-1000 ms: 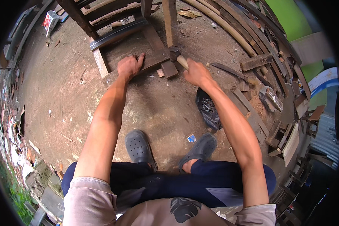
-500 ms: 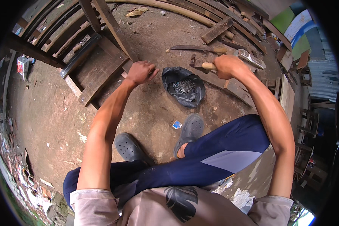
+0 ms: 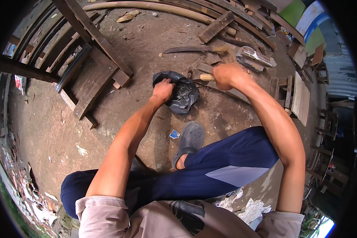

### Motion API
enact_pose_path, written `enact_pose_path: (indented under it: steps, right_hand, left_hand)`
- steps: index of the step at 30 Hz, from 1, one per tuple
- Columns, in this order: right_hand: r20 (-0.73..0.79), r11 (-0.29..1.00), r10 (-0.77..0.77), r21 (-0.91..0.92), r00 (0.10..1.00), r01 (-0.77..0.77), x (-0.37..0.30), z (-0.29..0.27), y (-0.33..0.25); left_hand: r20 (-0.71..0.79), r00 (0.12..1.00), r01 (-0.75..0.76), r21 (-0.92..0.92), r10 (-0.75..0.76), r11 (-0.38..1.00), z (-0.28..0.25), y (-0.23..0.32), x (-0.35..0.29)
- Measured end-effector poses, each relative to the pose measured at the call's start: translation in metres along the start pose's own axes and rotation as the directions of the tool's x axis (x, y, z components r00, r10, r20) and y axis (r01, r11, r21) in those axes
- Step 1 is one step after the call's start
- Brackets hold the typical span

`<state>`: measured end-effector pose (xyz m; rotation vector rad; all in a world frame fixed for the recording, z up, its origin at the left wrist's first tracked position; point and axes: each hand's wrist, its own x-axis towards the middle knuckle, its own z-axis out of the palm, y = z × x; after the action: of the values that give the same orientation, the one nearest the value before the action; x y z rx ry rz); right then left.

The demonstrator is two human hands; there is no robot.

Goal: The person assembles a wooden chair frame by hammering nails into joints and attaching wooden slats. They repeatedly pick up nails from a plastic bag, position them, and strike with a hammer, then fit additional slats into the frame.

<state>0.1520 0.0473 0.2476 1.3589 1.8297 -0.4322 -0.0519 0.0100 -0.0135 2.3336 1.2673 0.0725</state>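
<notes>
A person sits low on a bare dirt floor (image 3: 119, 43), 2 bare arms stretched forward over bent knees in dark blue trousers. The left hand (image 3: 164, 90) reaches into the open mouth of a crumpled black plastic bag (image 3: 178, 104) lying on the ground just ahead of a grey clog (image 3: 189, 139); its fingers curl downward among a heap of thin metal nails (image 3: 184, 92) inside the bag, though whether they pinch any cannot be told from above. The right hand (image 3: 225, 76) is closed in a fist around the pale wooden handle (image 3: 207, 77) of a tool, its head hidden among dark wood scraps just beside the bag. Beyond the hands, a long curved blade with a light handle (image 3: 194, 49) lies flat on the dirt, near a short plank (image 3: 216, 26). To the left stands a dark wooden frame of slats and posts (image 3: 89, 71), its lower edge resting on the ground. A small blue scrap (image 3: 174, 134) lies beside the clog. Long bent strips of timber (image 3: 146, 6) line the far edge of the yard.
</notes>
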Motion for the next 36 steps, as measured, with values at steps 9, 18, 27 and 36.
enact_pose_path:
  steps: [9, 18, 27, 36]
  right_hand:
    - [0.03, 0.999, 0.012, 0.039, 0.999, -0.013, 0.004, 0.02, 0.016]
    - [-0.012, 0.999, -0.025, 0.035, 1.0, 0.025, 0.007, 0.03, 0.02]
    - [-0.012, 0.999, -0.019, 0.047, 1.0, 0.019, 0.005, 0.031, 0.018]
    - [0.054, 0.998, -0.054, 0.021, 0.997, 0.053, 0.01, 0.036, 0.022]
  left_hand:
    - [-0.046, 0.999, -0.01, 0.0, 0.01, 1.0, 0.008, 0.005, 0.003]
    - [-0.084, 0.997, 0.001, -0.024, -0.003, 1.0, 0.014, 0.018, 0.008]
    - [0.001, 0.997, 0.075, -0.041, -0.075, 0.996, 0.012, 0.036, 0.016]
    - [0.093, 0.994, 0.07, -0.096, -0.062, 0.993, 0.011, 0.036, 0.028]
